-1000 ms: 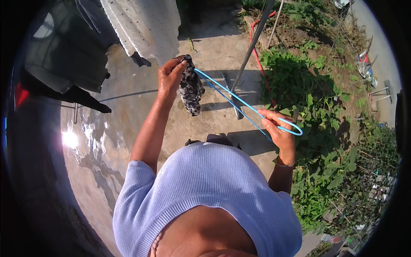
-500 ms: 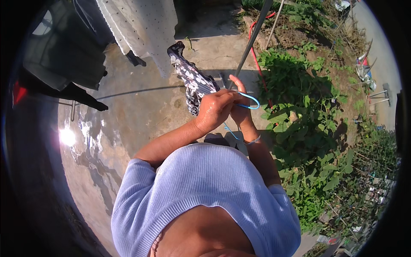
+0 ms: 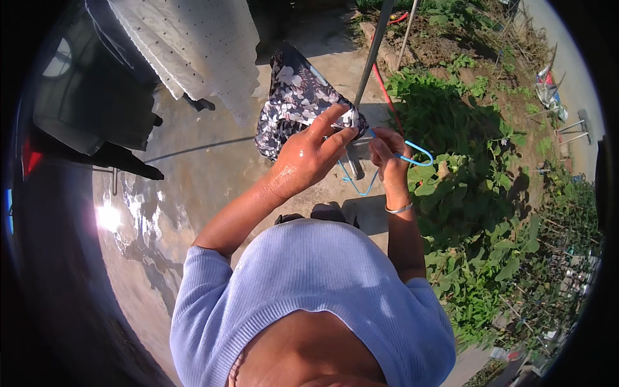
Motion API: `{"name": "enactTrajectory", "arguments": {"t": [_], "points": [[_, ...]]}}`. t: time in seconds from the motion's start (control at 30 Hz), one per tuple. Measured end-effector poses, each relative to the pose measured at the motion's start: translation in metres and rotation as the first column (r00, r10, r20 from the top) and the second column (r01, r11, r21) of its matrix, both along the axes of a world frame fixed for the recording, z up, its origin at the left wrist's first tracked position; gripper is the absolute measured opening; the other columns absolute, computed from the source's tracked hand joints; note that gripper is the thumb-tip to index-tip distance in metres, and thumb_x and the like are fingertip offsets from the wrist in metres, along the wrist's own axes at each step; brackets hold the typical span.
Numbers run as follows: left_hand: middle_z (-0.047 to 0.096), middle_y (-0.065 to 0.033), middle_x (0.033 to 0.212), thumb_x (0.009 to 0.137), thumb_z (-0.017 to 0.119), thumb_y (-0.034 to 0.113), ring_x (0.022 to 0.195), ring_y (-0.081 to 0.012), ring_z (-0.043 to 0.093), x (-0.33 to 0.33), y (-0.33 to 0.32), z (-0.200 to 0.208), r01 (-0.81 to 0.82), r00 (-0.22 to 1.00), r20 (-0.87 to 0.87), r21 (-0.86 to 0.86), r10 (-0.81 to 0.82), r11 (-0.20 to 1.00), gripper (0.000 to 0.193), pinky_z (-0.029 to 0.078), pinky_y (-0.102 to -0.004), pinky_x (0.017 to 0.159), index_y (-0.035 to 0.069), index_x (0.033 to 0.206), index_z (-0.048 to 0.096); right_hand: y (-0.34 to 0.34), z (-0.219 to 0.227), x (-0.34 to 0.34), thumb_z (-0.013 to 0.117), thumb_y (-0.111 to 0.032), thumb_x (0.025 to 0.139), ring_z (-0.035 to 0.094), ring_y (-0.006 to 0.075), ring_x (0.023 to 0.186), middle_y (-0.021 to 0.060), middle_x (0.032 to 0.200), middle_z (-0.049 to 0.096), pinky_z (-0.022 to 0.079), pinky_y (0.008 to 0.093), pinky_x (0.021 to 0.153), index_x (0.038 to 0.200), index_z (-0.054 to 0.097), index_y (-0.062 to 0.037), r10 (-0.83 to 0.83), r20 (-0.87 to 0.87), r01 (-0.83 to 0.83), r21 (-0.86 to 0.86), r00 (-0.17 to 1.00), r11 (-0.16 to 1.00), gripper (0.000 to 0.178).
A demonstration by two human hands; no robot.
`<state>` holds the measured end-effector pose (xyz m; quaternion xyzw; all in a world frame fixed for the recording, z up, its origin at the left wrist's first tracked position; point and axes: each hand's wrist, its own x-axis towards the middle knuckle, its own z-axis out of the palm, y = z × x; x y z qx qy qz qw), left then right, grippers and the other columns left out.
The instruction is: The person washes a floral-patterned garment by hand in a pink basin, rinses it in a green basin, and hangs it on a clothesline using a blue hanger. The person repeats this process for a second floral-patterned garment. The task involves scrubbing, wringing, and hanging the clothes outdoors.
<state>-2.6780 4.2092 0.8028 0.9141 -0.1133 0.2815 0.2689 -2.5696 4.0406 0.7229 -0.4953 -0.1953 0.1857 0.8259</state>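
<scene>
My wet left hand [image 3: 302,161] is closed on the upper right part of a dark garment with pale flowers [image 3: 293,93], its fingers lying over the cloth. Spread wide, the garment hangs beyond that hand. My right hand [image 3: 391,161], with a band at the wrist, is closed around the neck of a blue clothes hanger [image 3: 420,155]. The hook sticks out to the right of its fingers. Below the cloth, between my hands, a bent lower part of the hanger shows; the cloth and fingers hide the rest.
Far left hang a white dotted cloth [image 3: 193,48] and dark clothes [image 3: 90,103]. An upright dark pole [image 3: 373,61] rises just beyond my hands. Leafy plants [image 3: 451,180] and a red hose [image 3: 385,97] lie to the right. The concrete floor [image 3: 161,219] is wet at left.
My hands have moved apart, the right one going right with the hanger. The flowered garment, narrow and bunched before, is now spread wider and raised, its edge at my left fingers.
</scene>
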Motion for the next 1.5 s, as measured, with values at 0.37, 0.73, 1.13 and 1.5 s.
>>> {"name": "enactTrajectory", "arguments": {"t": [0.37,0.73,1.13,1.5], "points": [[0.055,-0.0026,0.071,0.066,0.065,0.024,0.073,-0.0204,0.060,0.077,0.024,0.048,0.086,0.996,-0.059,0.683,-0.063,0.726,0.019,0.048,-0.0383,0.068,0.011,0.077,0.058,-0.005,0.028,0.014,0.067,-0.011,0.083,0.042,0.0013,0.055,-0.0041,0.064,0.052,0.032,0.0171,0.049,0.087,0.060,-0.0007,-0.040,0.193,0.067,-0.135,0.980,0.989,0.013],[0.058,-0.0085,0.076,0.076,0.060,0.019,0.072,-0.0292,0.061,0.116,0.009,0.022,0.155,0.978,-0.200,0.515,-0.057,0.843,0.015,0.049,-0.0377,0.059,0.006,0.083,0.057,-0.022,0.033,0.056,0.078,-0.024,0.072,0.055,0.0143,0.067,0.0063,0.077,0.059,0.046,0.0274,0.061,0.092,0.059,-0.0005,-0.254,0.642,0.493,-0.222,0.723,0.841,0.036],[0.062,-0.0144,0.080,0.075,0.063,0.005,0.071,-0.0295,0.062,0.092,0.021,0.041,0.067,0.997,-0.050,-0.005,-0.067,0.998,0.019,0.049,-0.0342,0.063,0.000,0.093,0.063,-0.005,-0.111,0.060,0.073,-0.021,0.077,0.053,0.0092,0.057,0.0032,0.079,0.057,0.040,0.0239,0.043,0.105,0.057,-0.0046,-0.258,0.294,0.373,-0.457,0.920,0.807,0.036],[0.057,-0.0082,0.074,0.068,0.061,-0.006,0.065,-0.0209,0.059,0.047,0.053,0.016,-0.159,0.982,0.069,-0.180,0.173,0.971,0.028,0.047,-0.0280,0.059,0.002,0.094,0.063,-0.009,-0.074,0.141,0.068,-0.003,0.076,0.038,0.0043,0.042,-0.0032,0.055,0.046,0.024,0.0225,0.036,0.069,0.054,-0.0070,-0.052,0.112,0.111,-0.620,0.992,0.777,0.016]]}}
